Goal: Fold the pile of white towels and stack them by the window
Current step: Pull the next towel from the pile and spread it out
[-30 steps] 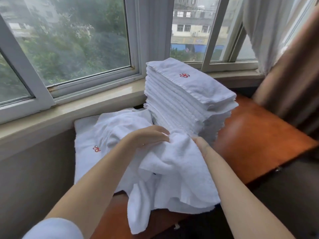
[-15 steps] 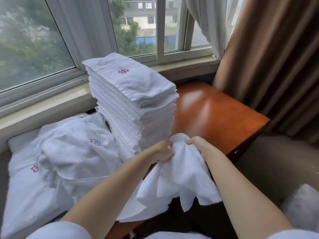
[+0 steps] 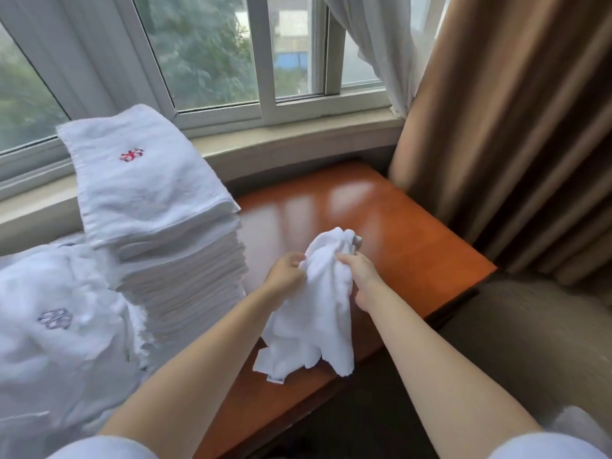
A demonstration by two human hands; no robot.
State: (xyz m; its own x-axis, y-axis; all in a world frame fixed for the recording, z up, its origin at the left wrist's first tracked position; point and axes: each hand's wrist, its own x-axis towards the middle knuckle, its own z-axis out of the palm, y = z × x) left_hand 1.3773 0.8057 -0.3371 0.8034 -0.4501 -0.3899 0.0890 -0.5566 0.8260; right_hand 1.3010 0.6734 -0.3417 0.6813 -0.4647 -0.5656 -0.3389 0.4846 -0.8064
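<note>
White terry cloth is bunching between both hands above the orange-brown wooden table (image 3: 414, 226): a crumpled towel (image 3: 318, 313) is hanging with its long axis running roughly up and down, its gathered top pointing away from the person toward the window (image 3: 212, 51) and its loose lower edge trailing down toward the table's near side, where a small tag is showing at one corner. The left hand (image 3: 284, 273) is pinching the towel's upper left side with curled fingers, and the right hand (image 3: 359, 276) is gripping the upper right side, fingers wrapped into the fabric; the fingertips of both are sinking out of sight in the folds. The towel is sitting just right of the tall stack of folded towels (image 3: 159, 226), which is standing near the window sill (image 3: 298, 140), its top towel showing a red embroidered mark and its long side angling from near left toward far right. Left of the stack, the unfolded pile (image 3: 56, 319) is lying blurred and is being cut off by the picture's edge, a grey mark on it hard to read. A brown curtain (image 3: 513, 127) is hanging at the right, covering the table's far right corner, and a sheer white curtain (image 3: 374, 38) is draping over part of the window.
</note>
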